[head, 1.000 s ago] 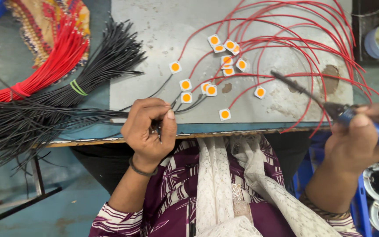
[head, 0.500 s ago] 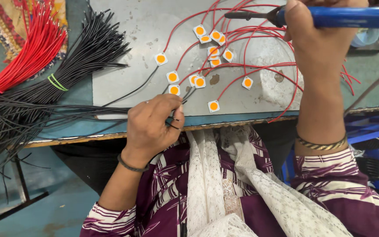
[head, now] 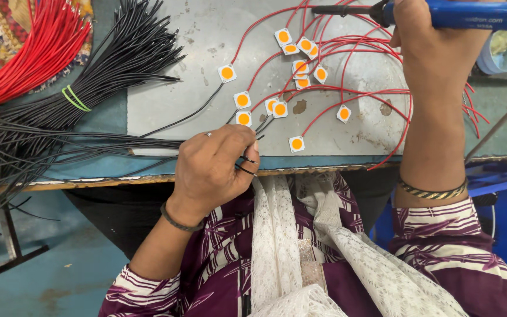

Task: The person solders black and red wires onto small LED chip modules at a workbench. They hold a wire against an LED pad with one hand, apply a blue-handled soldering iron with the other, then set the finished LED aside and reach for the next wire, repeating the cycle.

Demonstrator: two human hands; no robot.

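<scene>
Fingers (head: 243, 154) of the left hand (head: 212, 170) are curled shut, pinching a thin black insulated wire (head: 247, 170) at the near edge of the grey metal work plate (head: 165, 100). Just beyond the knuckles lie small square white chips with round orange centres (head: 242, 100), scattered over the plate, most of them trailing thin red wires (head: 371, 88). The right hand (head: 435, 56) is closed around a blue-handled soldering iron (head: 470, 14), held across the top of the view with its dark tip (head: 335, 10) pointing left, above the chips. To the left, a tied bundle of black wires (head: 89, 82) and a bundle of red wires (head: 36, 53) fan out over the teal bench (head: 104, 123).
</scene>
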